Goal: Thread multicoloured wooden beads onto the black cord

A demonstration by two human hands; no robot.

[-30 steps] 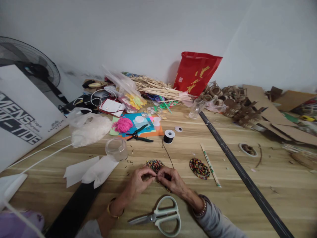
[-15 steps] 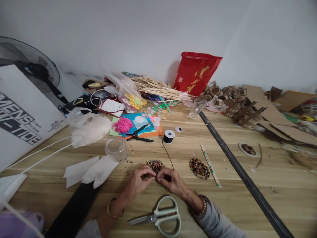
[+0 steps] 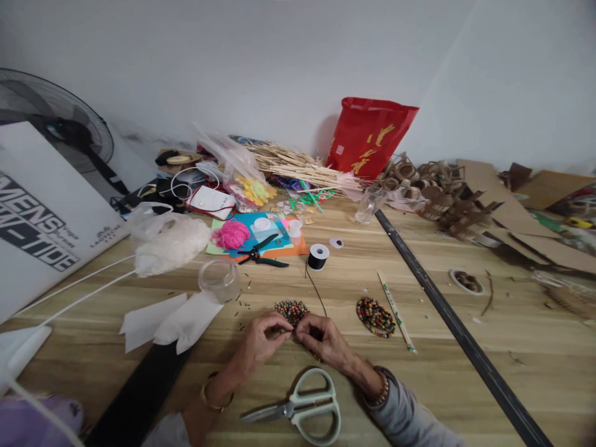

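My left hand (image 3: 261, 339) and my right hand (image 3: 323, 338) meet fingertip to fingertip on the wooden table (image 3: 488, 397), both pinched around something small at the near edge of a round pile of coloured beads (image 3: 290, 309). A thin black cord (image 3: 316, 290) runs from my right hand up to a black spool (image 3: 318, 256). What the fingers pinch is hidden. A second oval pile of coloured beads (image 3: 375, 316) lies to the right of my right hand.
Pale green scissors (image 3: 302, 408) lie just below my wrists. White tissue (image 3: 172, 321), a clear jar (image 3: 218, 280), black pliers (image 3: 261, 254), a pink yarn ball (image 3: 231, 234), a chopstick (image 3: 395, 310), a long black bar (image 3: 459, 334), a red bag (image 3: 367, 135) and cardboard scraps (image 3: 503, 217) surround the spot.
Almost nothing moved; both hands stay pinched together at the bead pile, with only slight finger shifts.
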